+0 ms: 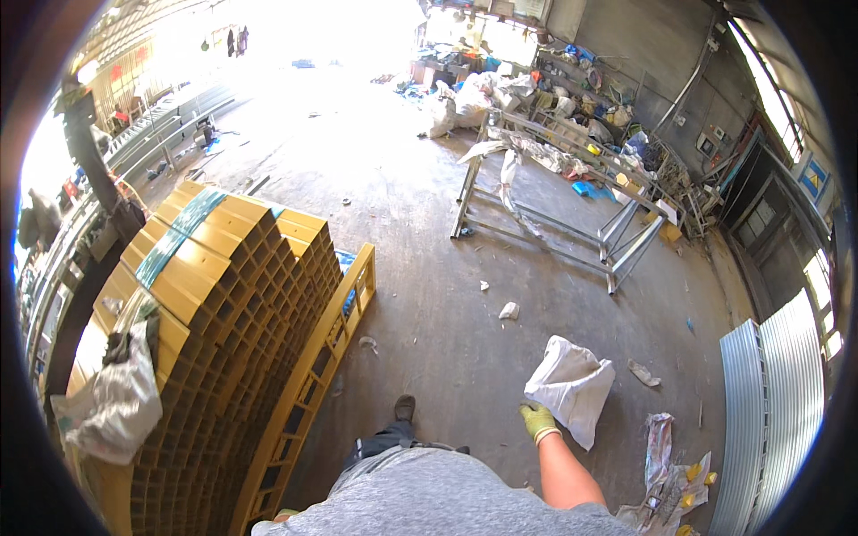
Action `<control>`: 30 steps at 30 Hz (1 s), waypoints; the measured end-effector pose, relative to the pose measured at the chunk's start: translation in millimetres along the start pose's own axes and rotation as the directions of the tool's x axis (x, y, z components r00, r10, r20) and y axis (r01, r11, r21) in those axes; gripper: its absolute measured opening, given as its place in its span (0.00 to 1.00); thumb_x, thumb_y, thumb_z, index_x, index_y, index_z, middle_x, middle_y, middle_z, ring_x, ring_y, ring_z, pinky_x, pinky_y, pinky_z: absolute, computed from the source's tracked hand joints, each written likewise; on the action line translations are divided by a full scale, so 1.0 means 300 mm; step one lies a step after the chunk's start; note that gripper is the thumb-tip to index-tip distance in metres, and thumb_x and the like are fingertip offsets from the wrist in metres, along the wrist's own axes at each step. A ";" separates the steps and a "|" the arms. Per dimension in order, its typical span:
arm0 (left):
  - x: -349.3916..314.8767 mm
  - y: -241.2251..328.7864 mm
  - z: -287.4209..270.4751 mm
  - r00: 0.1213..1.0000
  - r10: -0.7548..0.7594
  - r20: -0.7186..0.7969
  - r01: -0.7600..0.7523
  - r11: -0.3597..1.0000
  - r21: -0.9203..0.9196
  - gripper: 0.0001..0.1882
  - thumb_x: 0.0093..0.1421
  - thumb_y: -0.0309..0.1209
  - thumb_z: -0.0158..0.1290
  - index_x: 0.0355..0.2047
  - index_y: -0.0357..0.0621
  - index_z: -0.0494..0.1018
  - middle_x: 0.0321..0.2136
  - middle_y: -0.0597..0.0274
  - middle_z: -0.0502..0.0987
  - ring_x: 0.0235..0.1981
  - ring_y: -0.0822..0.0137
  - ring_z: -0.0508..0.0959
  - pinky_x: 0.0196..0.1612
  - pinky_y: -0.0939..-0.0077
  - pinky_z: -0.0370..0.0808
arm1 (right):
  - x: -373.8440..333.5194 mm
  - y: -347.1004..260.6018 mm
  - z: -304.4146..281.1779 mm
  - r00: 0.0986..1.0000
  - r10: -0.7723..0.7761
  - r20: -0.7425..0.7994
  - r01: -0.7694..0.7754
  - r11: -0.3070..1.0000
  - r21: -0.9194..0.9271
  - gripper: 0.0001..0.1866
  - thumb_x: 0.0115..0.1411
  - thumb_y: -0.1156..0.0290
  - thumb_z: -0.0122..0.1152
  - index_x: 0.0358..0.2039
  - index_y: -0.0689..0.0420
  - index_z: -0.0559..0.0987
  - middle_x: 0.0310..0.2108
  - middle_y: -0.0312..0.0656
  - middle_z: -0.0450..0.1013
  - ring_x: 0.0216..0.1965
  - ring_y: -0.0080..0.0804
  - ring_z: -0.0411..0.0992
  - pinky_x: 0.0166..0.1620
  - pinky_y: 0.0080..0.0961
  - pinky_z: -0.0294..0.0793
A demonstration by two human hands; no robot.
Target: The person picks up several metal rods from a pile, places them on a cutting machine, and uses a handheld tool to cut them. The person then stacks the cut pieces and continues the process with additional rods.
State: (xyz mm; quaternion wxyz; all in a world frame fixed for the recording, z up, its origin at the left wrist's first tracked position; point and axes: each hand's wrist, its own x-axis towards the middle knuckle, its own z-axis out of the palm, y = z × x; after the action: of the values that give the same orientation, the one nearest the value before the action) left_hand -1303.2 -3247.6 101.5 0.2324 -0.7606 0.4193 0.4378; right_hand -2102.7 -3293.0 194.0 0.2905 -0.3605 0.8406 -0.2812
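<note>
The gloved right hand (539, 420) grips a white sack (579, 382) by its edge, the sack spreading toward its one o'clock. The left hand (284, 515) barely shows, at the view's seven o'clock; I can't tell its grip.

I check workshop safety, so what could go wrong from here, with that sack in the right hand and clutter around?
The white fabric sack is held by one edge in the right hand, so it might slip free or swing.

The small, crumpled off-white scrap on the grey floor could slide underfoot.

The long yellow ladder-like frame beside the stacked yellow rectangular tubes might catch a leg passing close.
</note>
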 end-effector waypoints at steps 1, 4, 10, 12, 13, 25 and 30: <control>0.068 0.163 -0.091 1.000 0.008 -0.003 -0.008 1.000 -0.002 0.33 0.73 0.53 0.60 0.66 0.41 0.86 0.71 0.38 0.82 0.73 0.38 0.81 0.75 0.47 0.78 | 0.129 -0.057 -0.022 0.999 0.028 0.033 -0.029 0.999 0.026 0.26 0.76 0.54 0.65 0.64 0.57 0.90 0.64 0.57 0.87 0.66 0.58 0.84 0.71 0.46 0.80; 0.278 0.810 -0.474 0.983 0.167 -0.082 -0.167 0.986 0.008 0.33 0.73 0.54 0.59 0.66 0.41 0.86 0.71 0.38 0.82 0.73 0.38 0.81 0.76 0.49 0.78 | 0.440 -0.176 0.033 0.969 0.230 0.093 -0.184 0.917 -0.354 0.29 0.73 0.49 0.63 0.63 0.55 0.90 0.66 0.59 0.85 0.68 0.62 0.82 0.72 0.49 0.79; 0.379 2.379 -1.409 0.693 0.586 -0.419 -0.670 0.739 -0.076 0.33 0.73 0.54 0.62 0.67 0.42 0.86 0.63 0.40 0.88 0.67 0.44 0.87 0.72 0.54 0.80 | 0.907 -0.345 -0.020 0.830 0.368 0.419 -0.144 0.867 -0.476 0.34 0.73 0.43 0.59 0.67 0.52 0.89 0.70 0.59 0.82 0.71 0.63 0.79 0.74 0.51 0.77; 0.348 2.799 -1.668 0.505 0.710 -0.491 -0.843 0.528 -0.103 0.31 0.77 0.49 0.62 0.71 0.41 0.83 0.64 0.40 0.88 0.67 0.46 0.87 0.71 0.57 0.80 | 1.176 -0.446 -0.040 0.819 0.399 0.412 -0.176 0.858 -0.482 0.33 0.73 0.44 0.59 0.67 0.52 0.89 0.69 0.59 0.82 0.71 0.63 0.79 0.73 0.51 0.78; 0.343 2.962 -1.775 0.466 0.715 -0.521 -0.867 0.488 -0.106 0.31 0.79 0.47 0.62 0.73 0.39 0.80 0.65 0.41 0.88 0.67 0.48 0.87 0.70 0.58 0.81 | 1.327 -0.498 -0.045 0.814 0.411 0.409 -0.188 0.854 -0.485 0.32 0.73 0.44 0.59 0.66 0.52 0.90 0.68 0.58 0.83 0.70 0.62 0.80 0.73 0.51 0.78; 0.809 3.644 -2.055 0.947 0.077 -0.313 -0.209 0.886 -0.415 0.29 0.71 0.51 0.58 0.59 0.44 0.90 0.60 0.36 0.88 0.66 0.36 0.85 0.70 0.46 0.81 | 3.559 -1.268 -0.245 0.740 0.188 0.645 0.450 0.574 -0.684 0.28 0.75 0.48 0.61 0.61 0.54 0.92 0.63 0.57 0.87 0.67 0.61 0.83 0.69 0.52 0.81; 1.032 3.817 -2.255 0.960 0.031 -0.277 -0.136 0.919 -0.371 0.33 0.71 0.57 0.56 0.62 0.45 0.89 0.63 0.37 0.87 0.69 0.37 0.84 0.71 0.46 0.80 | 4.584 -2.141 -0.164 0.963 -0.045 0.265 0.070 0.994 -0.084 0.22 0.74 0.56 0.67 0.60 0.53 0.93 0.60 0.54 0.89 0.62 0.50 0.86 0.66 0.43 0.83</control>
State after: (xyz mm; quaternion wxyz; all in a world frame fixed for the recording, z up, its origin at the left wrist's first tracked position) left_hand -1865.7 -4488.4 194.5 0.0005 -0.8244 0.3843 0.4155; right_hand -2638.0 -4712.0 272.7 0.3740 -0.4318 0.7960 -0.2002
